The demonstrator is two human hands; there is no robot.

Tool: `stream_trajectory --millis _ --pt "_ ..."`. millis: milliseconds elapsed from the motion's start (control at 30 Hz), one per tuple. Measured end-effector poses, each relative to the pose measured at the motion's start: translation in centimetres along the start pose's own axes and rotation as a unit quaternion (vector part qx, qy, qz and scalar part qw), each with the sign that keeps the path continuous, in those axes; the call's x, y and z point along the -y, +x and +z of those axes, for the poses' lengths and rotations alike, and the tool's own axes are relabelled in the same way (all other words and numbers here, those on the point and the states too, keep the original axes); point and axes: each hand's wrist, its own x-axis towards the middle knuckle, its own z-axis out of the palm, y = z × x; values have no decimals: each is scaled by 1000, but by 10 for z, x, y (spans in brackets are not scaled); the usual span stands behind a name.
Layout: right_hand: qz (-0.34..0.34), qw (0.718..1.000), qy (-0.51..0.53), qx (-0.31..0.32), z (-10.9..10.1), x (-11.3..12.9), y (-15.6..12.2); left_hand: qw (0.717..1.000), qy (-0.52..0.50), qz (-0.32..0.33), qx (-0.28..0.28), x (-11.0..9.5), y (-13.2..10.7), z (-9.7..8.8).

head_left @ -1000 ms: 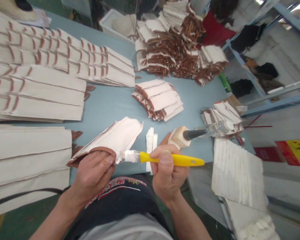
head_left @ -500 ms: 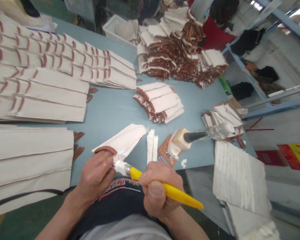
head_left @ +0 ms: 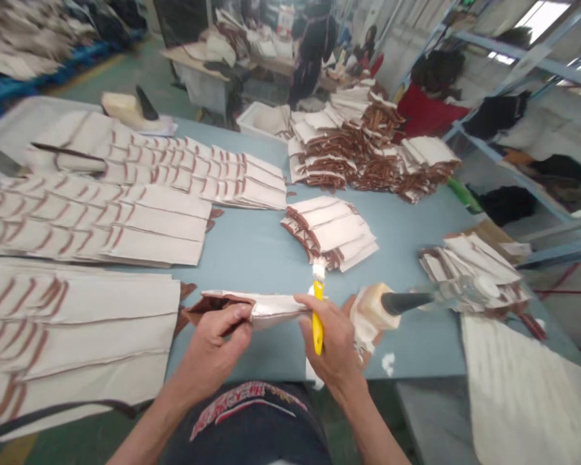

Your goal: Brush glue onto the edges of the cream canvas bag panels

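Observation:
My left hand (head_left: pixel 217 352) is closed on the brown-edged end of a folded cream piece (head_left: pixel 271 303), held flat just above the blue table (head_left: pixel 252 245). My right hand (head_left: pixel 332 342) grips the other end of that piece and also holds a yellow-handled brush (head_left: pixel 317 310), which points upward with its white bristles away from me. A glue pot with a black-handled brush (head_left: pixel 377 309) stands just right of my right hand.
Rows of laid-out cream pieces (head_left: pixel 101 213) with brown trim cover the table's left half. A small stack (head_left: pixel 332 232) lies ahead, tall piles (head_left: pixel 368 148) at the back, another stack (head_left: pixel 469 265) at right. White sheets (head_left: pixel 523 387) lie at lower right. A person stands far behind.
The brush has left the piece's edge and swung upright in my right hand. Both hands now hold the piece, folded and level. The camera has tilted up.

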Motion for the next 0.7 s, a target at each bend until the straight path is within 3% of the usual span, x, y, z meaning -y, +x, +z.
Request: stream_trajectory --millis 100,300,467,533,633,700 --pt "-41 999 15 -5 7 5 -5 1000 12 10 -17 -3 4 -2" --pt "-29 997 16 -63 14 8 -2 996 54 50 -47 -1 11 2" --pt "-42 995 -12 -88 3 -3 8 993 48 38 -96 32 2 2" --pt "-55 992 -34 -105 -4 -8 10 990 21 -14 -139 54 -7 -2" --pt "-65 989 -57 -121 -11 -15 11 961 -50 -152 -225 81 -23 -5" --pt "-76 987 -64 -126 -11 -18 9 929 -150 -253 -226 90 -33 -3"
